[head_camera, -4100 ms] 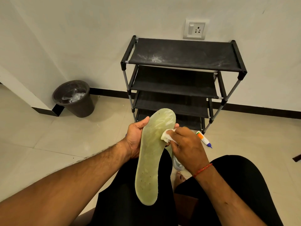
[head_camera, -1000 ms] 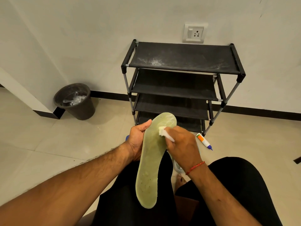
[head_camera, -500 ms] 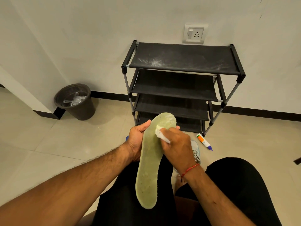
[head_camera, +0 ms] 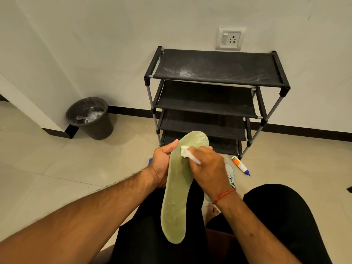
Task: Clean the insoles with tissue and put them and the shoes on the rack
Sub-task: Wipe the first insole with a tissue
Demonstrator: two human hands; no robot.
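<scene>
A pale green insole (head_camera: 178, 191) stands lengthwise over my lap, toe end pointing at the rack. My left hand (head_camera: 162, 164) grips its left edge near the toe, thumb on top. My right hand (head_camera: 207, 168) pinches a wad of white tissue (head_camera: 185, 151) and presses it on the insole's upper part. A light blue shoe (head_camera: 231, 178) lies on the floor behind my right hand, mostly hidden. The black four-shelf rack (head_camera: 215, 80) stands against the wall, its shelves bare and dusty.
A dark bin (head_camera: 91, 119) with plastic scraps stands at the left by the wall corner. A white tube with an orange label and blue cap (head_camera: 240, 165) lies on the tiles by the rack's right foot. A wall socket (head_camera: 230, 38) sits above the rack.
My right hand has slid the tissue leftward across the insole's upper part, toward my left thumb. More of the shoe shows behind it. The insole and left hand stay put.
</scene>
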